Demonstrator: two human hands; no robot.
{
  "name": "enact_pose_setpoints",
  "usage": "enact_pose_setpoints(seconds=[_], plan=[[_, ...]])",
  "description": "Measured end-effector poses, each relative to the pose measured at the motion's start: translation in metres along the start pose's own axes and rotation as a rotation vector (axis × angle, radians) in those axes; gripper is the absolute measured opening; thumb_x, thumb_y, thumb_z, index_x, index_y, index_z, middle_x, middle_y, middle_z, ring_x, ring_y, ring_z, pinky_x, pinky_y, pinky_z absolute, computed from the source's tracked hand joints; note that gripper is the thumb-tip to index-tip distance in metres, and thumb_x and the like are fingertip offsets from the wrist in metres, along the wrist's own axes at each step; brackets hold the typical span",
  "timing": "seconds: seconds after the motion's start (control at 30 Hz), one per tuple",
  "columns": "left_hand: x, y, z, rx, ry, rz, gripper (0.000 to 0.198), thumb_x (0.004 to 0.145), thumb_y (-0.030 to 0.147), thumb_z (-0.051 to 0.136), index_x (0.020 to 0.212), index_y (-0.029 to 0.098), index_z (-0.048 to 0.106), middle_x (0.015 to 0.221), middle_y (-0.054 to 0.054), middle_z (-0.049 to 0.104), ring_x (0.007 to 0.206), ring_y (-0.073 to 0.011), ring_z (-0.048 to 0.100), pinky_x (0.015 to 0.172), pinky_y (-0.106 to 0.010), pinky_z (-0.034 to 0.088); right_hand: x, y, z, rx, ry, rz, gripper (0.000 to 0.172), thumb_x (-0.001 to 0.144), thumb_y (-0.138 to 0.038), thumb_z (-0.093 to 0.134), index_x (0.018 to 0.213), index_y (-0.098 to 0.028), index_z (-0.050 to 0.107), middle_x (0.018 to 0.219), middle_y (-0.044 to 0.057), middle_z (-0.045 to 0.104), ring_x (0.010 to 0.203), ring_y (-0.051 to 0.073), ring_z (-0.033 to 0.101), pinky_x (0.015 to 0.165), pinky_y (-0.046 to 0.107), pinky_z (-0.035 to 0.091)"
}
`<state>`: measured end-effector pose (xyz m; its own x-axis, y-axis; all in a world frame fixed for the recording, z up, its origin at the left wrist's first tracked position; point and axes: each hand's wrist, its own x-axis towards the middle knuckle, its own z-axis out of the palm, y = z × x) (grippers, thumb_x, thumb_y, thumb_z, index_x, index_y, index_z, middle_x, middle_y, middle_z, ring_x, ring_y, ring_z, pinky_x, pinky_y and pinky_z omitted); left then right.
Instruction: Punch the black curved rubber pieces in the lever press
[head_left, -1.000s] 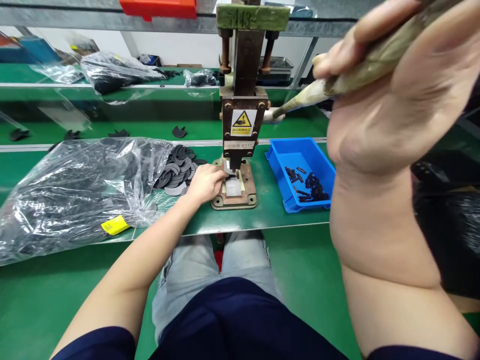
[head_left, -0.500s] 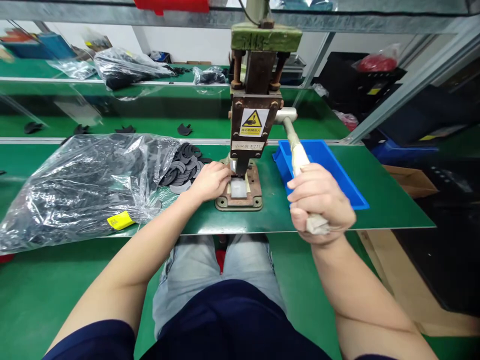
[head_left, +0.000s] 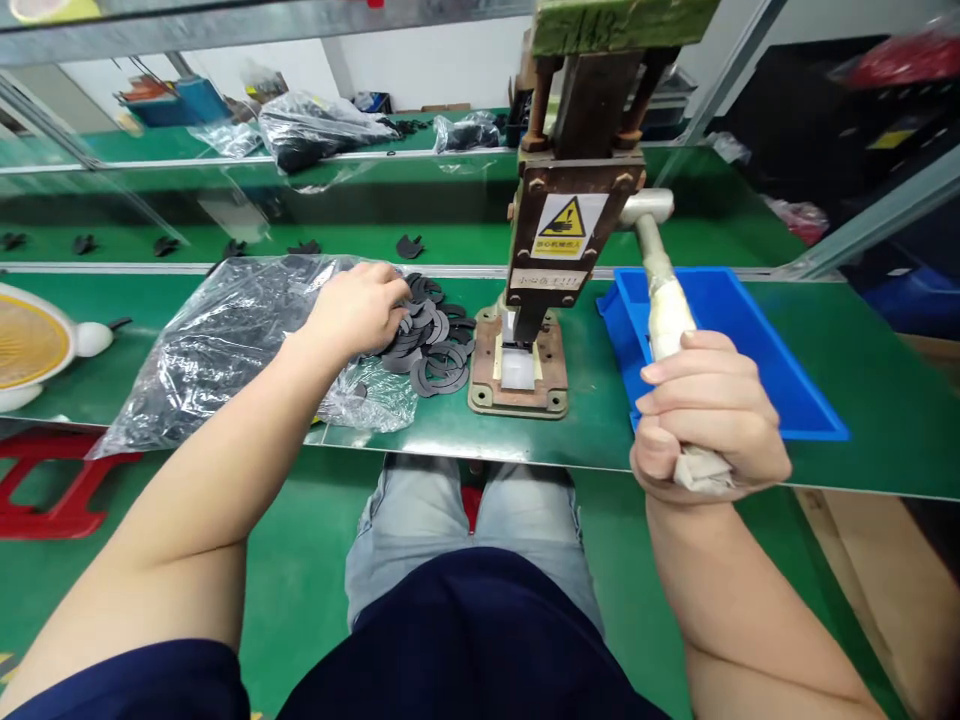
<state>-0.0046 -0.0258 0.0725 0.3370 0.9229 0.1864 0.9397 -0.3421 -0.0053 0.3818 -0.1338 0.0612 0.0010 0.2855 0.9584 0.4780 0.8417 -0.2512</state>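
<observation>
My right hand (head_left: 712, 415) is wrapped round the cloth-bound end of a lever (head_left: 669, 315) on the right side of a hand press (head_left: 570, 230). My left hand (head_left: 356, 305) is at a pile of dark grey curved flat pieces (head_left: 431, 345), its bent fingers closed on the upper left of the pile. Its fingertips are partly hidden among the pieces. Beneath the press ram, a pale block (head_left: 517, 368) sits on the rusty base plate (head_left: 553, 375). A clear plastic bag (head_left: 217, 350) of dark pieces lies under and left of my left hand.
A blue bin (head_left: 795, 385) stands right of the press. At the far left of the green table is a white and yellow object (head_left: 34, 345). Dark pieces (head_left: 409, 246) lie spaced along the strip behind. A red stool (head_left: 52, 490) stands below the table's left side.
My left hand has moved left from the press base to the pile of curved pieces. My right hand still grips the lever. The view has turned to the left.
</observation>
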Motion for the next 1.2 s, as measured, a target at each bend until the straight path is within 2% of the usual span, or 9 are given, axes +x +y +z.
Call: enact_pose_setpoints(seconds=[0.17, 0.33, 0.53, 0.67, 0.73, 0.8, 0.9, 1.0, 1.2], plan=[[-0.026, 0.006, 0.038, -0.062, -0.258, 0.27, 0.039, 0.082, 0.019, 0.069, 0.118, 0.027, 0.079, 0.129, -0.011, 0.071, 0.122, -0.033, 0.062, 0.109, -0.049, 0.05, -0.001, 0.0, 0.002, -0.077, 0.02, 0.029, 0.018, 0.095, -0.045, 0.06, 0.081, -0.035, 0.055, 0.064, -0.005, 0.059, 0.074, 0.022, 0.074, 0.098, 0.058, 0.067], [-0.039, 0.012, 0.063, -0.025, -0.306, 0.306, 0.044, 0.081, 0.019, 0.073, 0.124, 0.029, 0.079, 0.137, -0.012, 0.067, 0.121, -0.0335, 0.061, 0.105, -0.046, 0.049, -0.002, 0.0, 0.004, -0.017, 0.036, 0.011, 0.02, 0.095, -0.042, 0.062, 0.08, -0.032, 0.055, 0.067, -0.004, 0.06, 0.078, 0.02, 0.074, 0.101, 0.056, 0.064], [-0.025, 0.016, 0.058, 0.028, -0.283, 0.348, 0.031, 0.075, 0.018, 0.081, 0.104, 0.025, 0.078, 0.132, -0.015, 0.066, 0.12, -0.0358, 0.061, 0.099, -0.046, 0.049, -0.003, -0.002, 0.002, -0.089, 0.01, 0.025, 0.019, 0.096, -0.046, 0.06, 0.081, -0.035, 0.054, 0.065, -0.005, 0.06, 0.077, 0.022, 0.075, 0.099, 0.058, 0.066], [-0.021, 0.016, 0.05, -0.018, -0.349, 0.408, 0.016, 0.078, 0.018, 0.076, 0.092, 0.023, 0.073, 0.11, -0.012, 0.071, 0.108, -0.0319, 0.065, 0.095, -0.043, 0.051, -0.001, -0.002, 0.002, -0.025, 0.023, 0.001, 0.022, 0.096, -0.044, 0.062, 0.08, -0.032, 0.055, 0.067, -0.004, 0.062, 0.076, 0.021, 0.073, 0.099, 0.058, 0.065], [-0.025, 0.013, 0.047, -0.113, -0.36, 0.383, 0.014, 0.082, 0.016, 0.068, 0.094, 0.023, 0.071, 0.099, -0.009, 0.071, 0.096, -0.0276, 0.067, 0.088, -0.039, 0.052, -0.001, -0.002, 0.003, 0.019, 0.029, -0.008, 0.023, 0.097, -0.043, 0.063, 0.079, -0.031, 0.056, 0.069, -0.004, 0.063, 0.079, 0.019, 0.074, 0.101, 0.057, 0.064], [-0.029, 0.009, 0.043, -0.218, -0.318, 0.314, 0.018, 0.086, 0.016, 0.062, 0.101, 0.023, 0.07, 0.098, -0.007, 0.07, 0.091, -0.0246, 0.067, 0.083, -0.036, 0.053, -0.001, 0.0, 0.004, 0.046, 0.033, -0.02, 0.024, 0.097, -0.041, 0.064, 0.078, -0.029, 0.056, 0.071, -0.005, 0.063, 0.081, 0.018, 0.074, 0.102, 0.056, 0.064], [-0.034, 0.002, 0.036, -0.281, -0.252, 0.248, 0.026, 0.09, 0.017, 0.057, 0.111, 0.022, 0.071, 0.108, -0.007, 0.07, 0.096, -0.0227, 0.068, 0.087, -0.034, 0.054, -0.001, 0.003, 0.005, 0.075, 0.056, -0.059, 0.025, 0.096, -0.038, 0.067, 0.075, -0.028, 0.057, 0.072, -0.006, 0.063, 0.08, 0.017, 0.074, 0.1, 0.054, 0.064], [-0.036, 0.0, 0.033, -0.256, -0.258, 0.245, 0.028, 0.094, 0.022, 0.057, 0.116, 0.023, 0.076, 0.11, -0.008, 0.068, 0.102, -0.0231, 0.068, 0.092, -0.035, 0.055, 0.0, 0.006, 0.006, 0.103, 0.062, -0.079, 0.026, 0.094, -0.036, 0.07, 0.073, -0.026, 0.057, 0.072, -0.007, 0.064, 0.081, 0.016, 0.075, 0.099, 0.053, 0.064], [-0.039, 0.016, 0.053, -0.294, -0.315, 0.255, 0.025, 0.099, 0.034, 0.061, 0.112, 0.022, 0.079, 0.108, -0.009, 0.07, 0.103, -0.0229, 0.069, 0.097, -0.034, 0.055, 0.0, 0.006, 0.006, 0.107, 0.066, -0.082, 0.028, 0.094, -0.034, 0.07, 0.071, -0.025, 0.057, 0.073, -0.007, 0.066, 0.081, 0.016, 0.074, 0.098, 0.054, 0.064]])
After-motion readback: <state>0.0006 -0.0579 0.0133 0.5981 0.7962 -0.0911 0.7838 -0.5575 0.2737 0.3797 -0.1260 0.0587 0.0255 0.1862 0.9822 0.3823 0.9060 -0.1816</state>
